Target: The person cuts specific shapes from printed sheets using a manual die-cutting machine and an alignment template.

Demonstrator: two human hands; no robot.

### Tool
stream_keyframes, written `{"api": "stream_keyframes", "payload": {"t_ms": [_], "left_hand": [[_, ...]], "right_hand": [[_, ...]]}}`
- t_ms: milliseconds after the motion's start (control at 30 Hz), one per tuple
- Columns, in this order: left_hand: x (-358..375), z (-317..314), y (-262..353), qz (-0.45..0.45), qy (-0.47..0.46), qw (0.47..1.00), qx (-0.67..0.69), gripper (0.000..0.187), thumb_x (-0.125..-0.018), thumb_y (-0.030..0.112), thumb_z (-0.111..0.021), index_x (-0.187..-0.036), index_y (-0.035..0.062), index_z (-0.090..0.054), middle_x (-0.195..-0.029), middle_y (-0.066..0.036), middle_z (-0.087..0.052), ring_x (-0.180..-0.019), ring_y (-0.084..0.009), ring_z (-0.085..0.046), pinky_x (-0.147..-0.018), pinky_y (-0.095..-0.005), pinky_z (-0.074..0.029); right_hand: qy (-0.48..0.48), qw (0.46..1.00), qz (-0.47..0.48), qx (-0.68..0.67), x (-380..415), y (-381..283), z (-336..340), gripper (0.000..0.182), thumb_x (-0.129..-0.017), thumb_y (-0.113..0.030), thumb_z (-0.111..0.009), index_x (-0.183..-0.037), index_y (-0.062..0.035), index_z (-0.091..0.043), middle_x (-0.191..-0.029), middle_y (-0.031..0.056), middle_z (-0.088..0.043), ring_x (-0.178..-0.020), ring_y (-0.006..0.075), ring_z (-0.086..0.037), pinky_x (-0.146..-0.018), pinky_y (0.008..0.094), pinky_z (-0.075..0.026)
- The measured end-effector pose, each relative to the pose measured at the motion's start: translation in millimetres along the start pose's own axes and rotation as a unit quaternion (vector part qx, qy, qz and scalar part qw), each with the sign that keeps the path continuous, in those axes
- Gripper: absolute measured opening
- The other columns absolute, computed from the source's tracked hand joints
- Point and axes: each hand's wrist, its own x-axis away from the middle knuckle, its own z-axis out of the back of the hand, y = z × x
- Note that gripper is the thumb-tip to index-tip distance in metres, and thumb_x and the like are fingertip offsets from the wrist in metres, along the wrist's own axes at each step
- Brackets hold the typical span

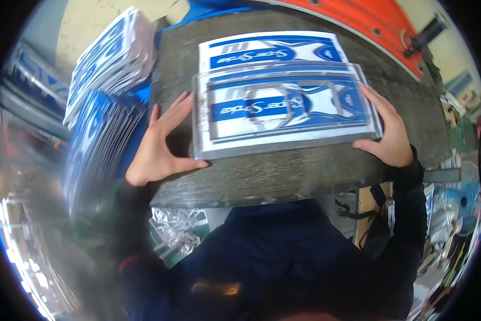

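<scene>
A clear rectangular plate with raised cut-out outlines (200, 120) lies over a blue-and-white printed card marked "Super Stroke" (235, 109) on the dark worktop (251, 179). Another such card (315, 51) shows behind its far edge. My left hand (163, 142) spans the plate's left end, thumb at the near corner and fingers along the side. At the right end, my right hand (389, 131) has its fingers at the far corner and its thumb by the near one. Both hands curve around the plate's ends, with the palms off it.
Stacked printed cards (109, 59) stand left of the worktop, with a blurred blue stack (101, 142) nearer me. An orange machine part (358, 21) with a black handle (428, 35) borders the far right. White scraps (179, 230) lie below the front edge. A blue fan (465, 200) is at right.
</scene>
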Motion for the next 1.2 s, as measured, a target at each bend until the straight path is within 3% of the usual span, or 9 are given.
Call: {"api": "stream_keyframes", "payload": {"t_ms": [67,633,900,933,967,1033,1100,1167,1200], "left_hand": [[0,1,-1,0.000,0.000,1.000,0.008,0.115,-0.057,0.041,-0.095,-0.153,0.0056,-0.041,-0.156,-0.015,-0.043,-0.152,-0.0306,-0.028,-0.119,-0.0632,-0.004],[0,0,-6,-0.010,-0.011,1.000,-0.004,0.117,-0.058,0.046,-0.094,-0.153,0.0048,-0.040,-0.157,-0.016,-0.042,-0.152,-0.0312,-0.026,-0.119,-0.0654,-0.003],[3,4,-5,-0.024,-0.051,0.997,-0.047,0.112,-0.071,0.058,-0.080,-0.154,-0.0007,-0.032,-0.161,-0.020,-0.033,-0.154,-0.0335,-0.019,-0.117,-0.0688,-0.002],[5,4,-1,-0.024,-0.045,0.998,-0.047,0.102,-0.081,0.057,-0.073,-0.155,-0.0006,-0.032,-0.161,-0.019,-0.032,-0.154,-0.0330,-0.018,-0.117,-0.0685,-0.002],[3,5,0,-0.028,-0.040,0.998,-0.050,0.102,-0.081,0.057,-0.073,-0.155,-0.0006,-0.032,-0.161,-0.019,-0.032,-0.154,-0.0330,-0.018,-0.117,-0.0685,-0.002],[4,3,1,0.010,-0.042,0.999,0.008,0.092,-0.087,0.058,-0.060,-0.157,0.0049,-0.032,-0.163,-0.017,-0.030,-0.155,-0.0331,-0.016,-0.118,-0.0647,0.003],[6,1,2,0.008,-0.033,0.999,0.006,0.084,-0.091,0.053,-0.059,-0.157,0.0071,-0.032,-0.163,-0.016,-0.031,-0.155,-0.0318,-0.017,-0.119,-0.0629,0.002],[6,0,-1,-0.009,-0.011,1.000,-0.005,0.084,-0.090,0.047,-0.067,-0.155,0.0047,-0.034,-0.161,-0.015,-0.035,-0.153,-0.0317,-0.021,-0.118,-0.0666,-0.003],[6,0,-1,-0.014,-0.007,1.000,-0.008,0.084,-0.090,0.047,-0.067,-0.155,0.0047,-0.034,-0.161,-0.015,-0.035,-0.153,-0.0317,-0.021,-0.118,-0.0666,-0.003]], "right_hand": [[0.009,0.999,-0.049,-0.008,1,-2,0,0.104,-0.057,-0.023,-0.092,-0.150,-0.0101,-0.045,-0.146,0.0239,-0.050,-0.139,0.0399,-0.044,-0.114,0.0447,-0.035],[0.015,0.998,-0.043,-0.031,3,5,-4,0.106,-0.058,-0.023,-0.091,-0.151,-0.0079,-0.043,-0.150,0.0256,-0.046,-0.139,0.0381,-0.046,-0.113,0.0431,-0.038],[-0.021,0.997,-0.051,-0.055,-3,0,12,0.098,-0.064,-0.023,-0.087,-0.150,-0.0080,-0.044,-0.152,0.0224,-0.044,-0.140,0.0371,-0.044,-0.115,0.0422,-0.035],[0.063,0.998,-0.008,0.027,-6,12,21,0.090,-0.070,-0.027,-0.085,-0.148,-0.0078,-0.045,-0.152,0.0205,-0.045,-0.139,0.0358,-0.046,-0.114,0.0419,-0.035],[0.147,0.983,0.035,0.107,-12,25,30,0.083,-0.075,-0.030,-0.082,-0.146,-0.0076,-0.047,-0.151,0.0186,-0.046,-0.137,0.0346,-0.048,-0.113,0.0416,-0.036],[0.405,0.911,-0.033,0.067,-42,53,50,0.065,-0.086,-0.036,-0.075,-0.138,-0.0037,-0.053,-0.149,0.0162,-0.047,-0.131,0.0310,-0.052,-0.108,0.0387,-0.041],[0.520,0.841,-0.152,0.000,-69,102,96,0.052,-0.091,-0.036,-0.072,-0.127,-0.0002,-0.058,-0.135,0.0155,-0.057,-0.115,0.0244,-0.060,-0.094,0.0341,-0.049],[0.459,0.841,-0.156,-0.240,-95,110,141,0.065,-0.089,-0.033,-0.075,-0.135,0.0068,-0.051,-0.130,0.0199,-0.058,-0.131,0.0237,-0.050,-0.109,0.0356,-0.040],[0.463,0.840,-0.151,-0.238,-110,127,151,0.065,-0.089,-0.033,-0.075,-0.135,0.0068,-0.051,-0.130,0.0199,-0.058,-0.131,0.0237,-0.050,-0.109,0.0356,-0.040]]}}
